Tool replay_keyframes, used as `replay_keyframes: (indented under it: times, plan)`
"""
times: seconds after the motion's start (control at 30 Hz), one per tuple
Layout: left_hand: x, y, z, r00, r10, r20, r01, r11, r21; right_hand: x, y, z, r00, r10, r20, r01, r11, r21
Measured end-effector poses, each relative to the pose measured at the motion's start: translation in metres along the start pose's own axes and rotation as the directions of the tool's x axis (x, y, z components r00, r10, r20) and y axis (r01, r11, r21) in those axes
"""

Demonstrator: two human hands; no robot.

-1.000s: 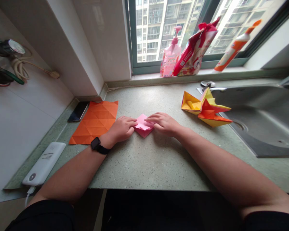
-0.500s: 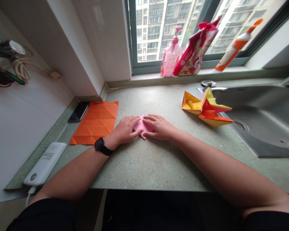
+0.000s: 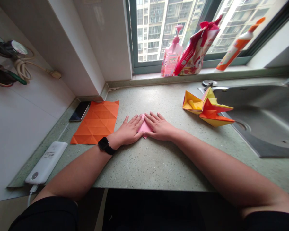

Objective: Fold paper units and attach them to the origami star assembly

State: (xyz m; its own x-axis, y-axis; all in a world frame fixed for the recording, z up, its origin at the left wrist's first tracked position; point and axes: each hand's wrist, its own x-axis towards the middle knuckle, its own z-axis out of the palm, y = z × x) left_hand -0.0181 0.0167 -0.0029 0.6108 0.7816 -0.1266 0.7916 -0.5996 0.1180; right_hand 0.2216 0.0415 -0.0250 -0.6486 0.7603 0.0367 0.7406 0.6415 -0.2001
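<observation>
A small folded piece of pink paper [image 3: 144,127] lies on the speckled counter in front of me, partly covered by both hands. My left hand [image 3: 130,130] rests flat over its left side, fingers spread and stretched out. Over its right side lies my right hand [image 3: 160,126], also flat, with the fingers apart. The two thumbs come close together near the paper's lower corner. Left of my left hand is a creased sheet of orange paper [image 3: 95,123]. Folded paper pieces in yellow and orange [image 3: 213,114] stand to the right, beside the sink.
A phone [image 3: 79,111] lies by the left wall, with a white power bank [image 3: 47,163] and its cable nearer me. The steel sink [image 3: 267,118] is at right. On the windowsill stand a pink pump bottle [image 3: 171,59], a red bag [image 3: 197,51] and an orange-white bottle [image 3: 238,48].
The fingers of both hands have straightened and spread flatter over the pink paper. It shows less now, mostly as a narrow triangle between the hands.
</observation>
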Motion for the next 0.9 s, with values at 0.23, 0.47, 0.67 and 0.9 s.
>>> replay_keyframes:
  times: [0.23, 0.47, 0.67, 0.9]
  plan:
    - [-0.007, 0.009, -0.001, 1.000, 0.023, -0.011, -0.022, 0.999, 0.031, -0.007, -0.008, 0.000, 1.000, 0.005, 0.028, -0.004, 0.999, -0.041]
    - [-0.002, 0.004, -0.006, 0.998, 0.042, -0.049, -0.042, 0.999, -0.001, -0.003, -0.010, 0.004, 0.999, 0.032, -0.006, -0.032, 0.995, -0.099]
    - [0.000, 0.001, -0.002, 0.999, 0.042, -0.009, -0.042, 0.999, -0.030, -0.001, -0.007, 0.005, 0.999, 0.050, 0.005, -0.050, 0.996, -0.072]
    - [0.001, -0.001, 0.002, 0.999, 0.033, -0.019, -0.033, 0.999, -0.017, -0.002, -0.001, 0.003, 0.997, 0.070, 0.014, -0.069, 0.996, -0.062]
